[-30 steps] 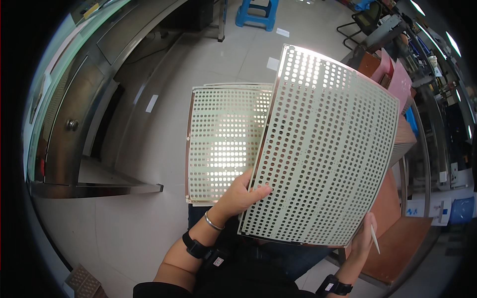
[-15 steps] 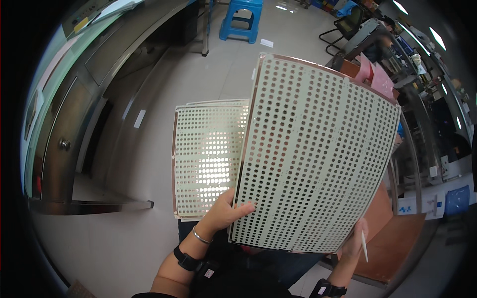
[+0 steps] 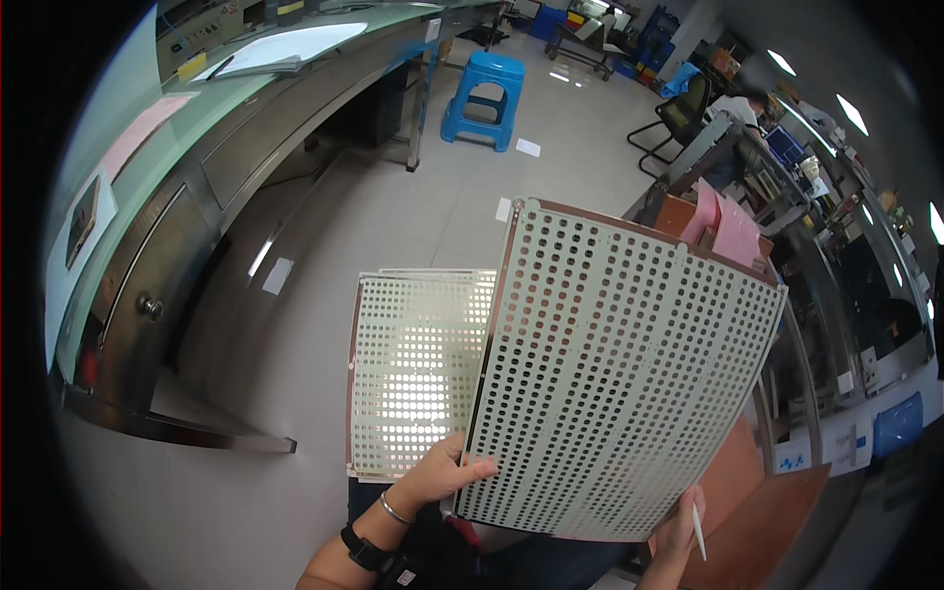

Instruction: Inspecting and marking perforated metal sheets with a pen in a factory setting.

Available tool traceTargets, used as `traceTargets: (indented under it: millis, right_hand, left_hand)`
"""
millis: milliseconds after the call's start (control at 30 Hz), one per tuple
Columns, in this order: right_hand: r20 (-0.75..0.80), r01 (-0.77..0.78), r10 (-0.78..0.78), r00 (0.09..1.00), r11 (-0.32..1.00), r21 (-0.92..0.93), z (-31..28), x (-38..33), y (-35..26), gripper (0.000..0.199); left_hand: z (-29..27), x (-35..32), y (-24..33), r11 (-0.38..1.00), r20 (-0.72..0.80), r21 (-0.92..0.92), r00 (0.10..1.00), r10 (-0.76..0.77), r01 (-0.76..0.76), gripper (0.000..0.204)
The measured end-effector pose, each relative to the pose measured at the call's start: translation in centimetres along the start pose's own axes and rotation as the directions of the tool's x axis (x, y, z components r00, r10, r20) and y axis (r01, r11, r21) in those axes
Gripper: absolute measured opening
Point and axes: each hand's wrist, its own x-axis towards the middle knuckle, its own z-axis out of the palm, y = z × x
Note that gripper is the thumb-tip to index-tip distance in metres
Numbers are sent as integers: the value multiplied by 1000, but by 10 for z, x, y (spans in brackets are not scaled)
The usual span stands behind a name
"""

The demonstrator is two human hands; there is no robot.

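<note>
Basically, left hand (image 3: 440, 479) pinches the front perforated panel (image 3: 615, 379) edge, right hand (image 3: 678, 526) grips its corner plus a white pen (image 3: 697, 531) — best kept level, clear of the rear panel (image 3: 418, 379).

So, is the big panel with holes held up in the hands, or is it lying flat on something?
Held up. The big panel is raised and tilted; the left hand grips its lower edge, the right hand its lower corner.

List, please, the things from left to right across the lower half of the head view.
Steel counter → smaller perforated panel → left hand → large perforated panel → right hand → white pen → blue bin.
</note>
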Motion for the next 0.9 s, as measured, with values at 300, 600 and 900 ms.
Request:
traceTargets:
  millis: [300, 600, 900]
  right_hand:
    - [1, 12, -12, 1000, 997, 83, -7, 0, 2, 27]
    - [-33, 31, -29, 999, 998, 47, -12, -5, -2, 29]
    - [76, 2, -2, 997, 1000, 2, -22, -11, -9, 30]
  left_hand:
    - [-5, 4, -15, 1000, -1, -8, 1000, -6, 6, 34]
    - [-2, 4, -12, 993, -36, -114, 999, 24, -28, 35]
    - [1, 5, -13, 974, -44, -210, 996, 73, -81, 38]
